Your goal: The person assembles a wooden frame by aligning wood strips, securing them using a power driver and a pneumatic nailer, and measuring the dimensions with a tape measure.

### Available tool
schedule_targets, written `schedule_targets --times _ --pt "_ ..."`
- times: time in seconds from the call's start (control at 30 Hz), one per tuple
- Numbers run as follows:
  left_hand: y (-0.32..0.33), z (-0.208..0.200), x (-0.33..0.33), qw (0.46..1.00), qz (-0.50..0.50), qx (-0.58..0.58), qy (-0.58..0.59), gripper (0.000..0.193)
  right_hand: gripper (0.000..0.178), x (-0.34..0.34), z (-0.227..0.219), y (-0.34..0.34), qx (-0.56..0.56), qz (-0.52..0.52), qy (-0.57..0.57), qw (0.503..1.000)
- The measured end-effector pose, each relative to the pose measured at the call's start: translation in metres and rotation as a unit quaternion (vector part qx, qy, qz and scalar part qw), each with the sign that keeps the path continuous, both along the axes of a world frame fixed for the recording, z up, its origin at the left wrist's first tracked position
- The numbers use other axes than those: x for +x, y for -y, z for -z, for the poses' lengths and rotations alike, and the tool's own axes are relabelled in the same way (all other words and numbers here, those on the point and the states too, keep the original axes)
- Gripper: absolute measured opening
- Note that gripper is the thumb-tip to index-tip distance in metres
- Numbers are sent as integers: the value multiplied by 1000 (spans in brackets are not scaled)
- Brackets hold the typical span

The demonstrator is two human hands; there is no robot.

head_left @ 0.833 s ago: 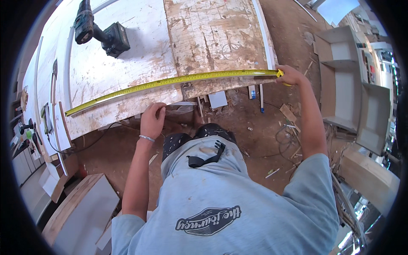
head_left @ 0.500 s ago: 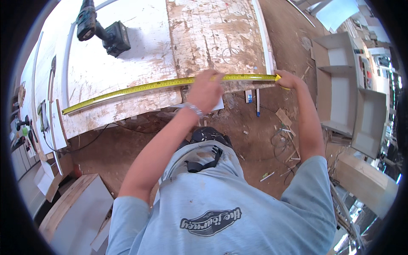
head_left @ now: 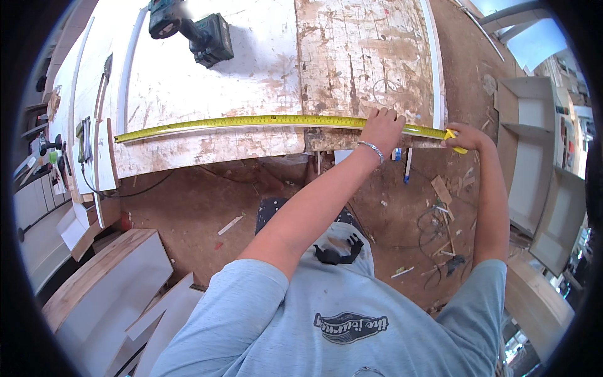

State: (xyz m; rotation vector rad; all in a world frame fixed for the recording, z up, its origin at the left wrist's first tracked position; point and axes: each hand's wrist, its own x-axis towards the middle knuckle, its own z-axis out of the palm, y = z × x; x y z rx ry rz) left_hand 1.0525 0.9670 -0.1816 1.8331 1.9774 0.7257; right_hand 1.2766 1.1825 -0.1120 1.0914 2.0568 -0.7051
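A yellow tape measure [head_left: 251, 121] is pulled out along the near edge of the worktable, lying over a thin white strip [head_left: 220, 129]. My right hand [head_left: 470, 137] is closed round the yellow case end of the tape, just past the table's right edge. Close to it, my left hand [head_left: 381, 129] bends its fingers over the blade and strip, with the thumb side hidden. The tape's free end reaches the left part of the table, next to a long white strip [head_left: 127, 78].
A cordless drill [head_left: 200, 38] stands on the scuffed worktable [head_left: 352, 56]. Open cabinet boxes [head_left: 526, 151] stand at the right. White panels [head_left: 116, 276] lean at lower left. Wood scraps [head_left: 441, 190] and cable litter the brown floor [head_left: 195, 213].
My left hand has slid right along the tape, from about its middle to near my right hand. My right hand still holds the case end. The whole view has shifted.
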Motion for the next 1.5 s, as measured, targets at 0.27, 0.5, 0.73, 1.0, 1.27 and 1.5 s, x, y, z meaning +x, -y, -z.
schedule_targets --times 0.27,0.5,0.73,1.0,1.27,1.5 --pt "5 5 5 998 -28 37 -34 15 58 0 -8 6 -39 61 -86 994" --pt "11 2 11 998 -60 16 -19 23 56 9 5 3 -4 36 -134 990" --pt "9 4 13 997 -67 43 21 31 58 -12 -5 9 34 138 -55 988" --pt "-1 5 26 995 -19 50 87 32 63 -12 3 16 222 153 -29 962" --pt "-6 -7 11 998 -12 9 66 22 62 4 31 20 201 215 -69 953" --pt "-7 -7 13 997 -6 0 72 24 52 13 14 1 25 160 -118 980"
